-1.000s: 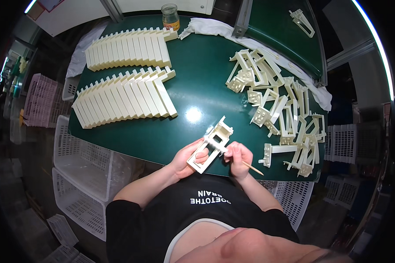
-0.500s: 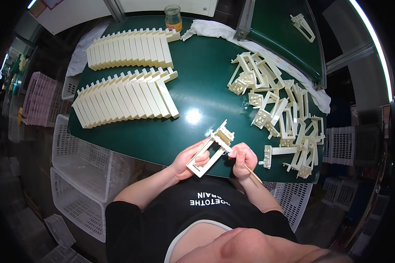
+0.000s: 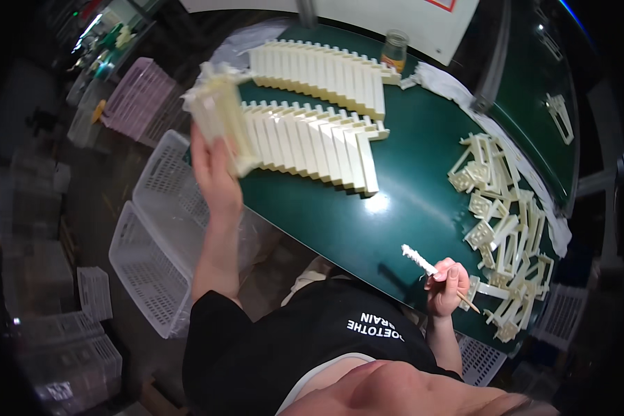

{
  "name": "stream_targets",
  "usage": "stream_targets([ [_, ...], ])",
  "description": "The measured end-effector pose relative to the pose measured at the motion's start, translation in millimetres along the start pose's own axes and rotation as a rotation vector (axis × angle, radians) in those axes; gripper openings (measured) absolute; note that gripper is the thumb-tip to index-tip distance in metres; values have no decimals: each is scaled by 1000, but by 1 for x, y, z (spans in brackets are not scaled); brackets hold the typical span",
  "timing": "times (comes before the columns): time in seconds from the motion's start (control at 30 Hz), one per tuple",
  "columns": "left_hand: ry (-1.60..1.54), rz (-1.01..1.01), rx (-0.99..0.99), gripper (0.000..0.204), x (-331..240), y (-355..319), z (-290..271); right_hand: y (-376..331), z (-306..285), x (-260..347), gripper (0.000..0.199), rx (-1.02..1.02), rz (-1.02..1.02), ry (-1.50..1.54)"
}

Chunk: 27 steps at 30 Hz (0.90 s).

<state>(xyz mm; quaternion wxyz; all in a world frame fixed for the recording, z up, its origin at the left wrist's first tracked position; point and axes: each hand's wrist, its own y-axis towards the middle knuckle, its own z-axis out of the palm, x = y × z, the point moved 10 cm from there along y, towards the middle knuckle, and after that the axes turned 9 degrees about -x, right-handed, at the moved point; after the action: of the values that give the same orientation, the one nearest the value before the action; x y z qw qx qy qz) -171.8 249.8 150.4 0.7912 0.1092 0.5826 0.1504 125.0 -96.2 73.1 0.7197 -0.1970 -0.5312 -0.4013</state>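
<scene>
My left hand [image 3: 216,170] is wrapped round a cream plastic frame [image 3: 223,114], blurred by motion, at the left end of the near row of frames [image 3: 312,145]. Whether it touches the row I cannot tell. A second row of like frames [image 3: 312,69] stands behind, packed side by side. Above the table's front right, my right hand [image 3: 448,288] pinches a thin wooden stick [image 3: 469,302] whose other end is wrapped in ragged white material [image 3: 418,259]. Close to that hand lies a loose heap of cream frames [image 3: 503,232].
The green table [image 3: 340,232] carries a glass jar [image 3: 395,50] at the back and a white cloth [image 3: 451,87] along its right rear edge. Beyond is a green surface [image 3: 534,104] with more frames. White plastic baskets [image 3: 152,256] and pink crates [image 3: 135,100] stand left.
My left hand has carried the frame from in front of me leftward to the rows. My right hand, still holding the stick, is apart from the frame. The view has turned left.
</scene>
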Motion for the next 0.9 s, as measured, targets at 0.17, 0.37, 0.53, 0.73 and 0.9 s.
stream_targets([
  [0.17, 531, 134, -231, 45, 48, 97, -146, -11, 18, -36, 33, 23, 192, 15],
  [0.37, 539, -163, -50, 53, 125, 90, -158, -17, 24, -46, 32, 53, 223, -60],
  [0.53, 431, -342, 105, 56, 122, 86, -138, -20, 22, -57, 32, 47, 265, -60],
  [0.73, 295, 68, -90, 55, 32, 86, -102, -20, 15, -52, 32, 60, 236, -123],
  [0.9, -315, -702, 369, 58, 16, -81, 69, -6, 12, 17, 32, 16, -154, 148],
])
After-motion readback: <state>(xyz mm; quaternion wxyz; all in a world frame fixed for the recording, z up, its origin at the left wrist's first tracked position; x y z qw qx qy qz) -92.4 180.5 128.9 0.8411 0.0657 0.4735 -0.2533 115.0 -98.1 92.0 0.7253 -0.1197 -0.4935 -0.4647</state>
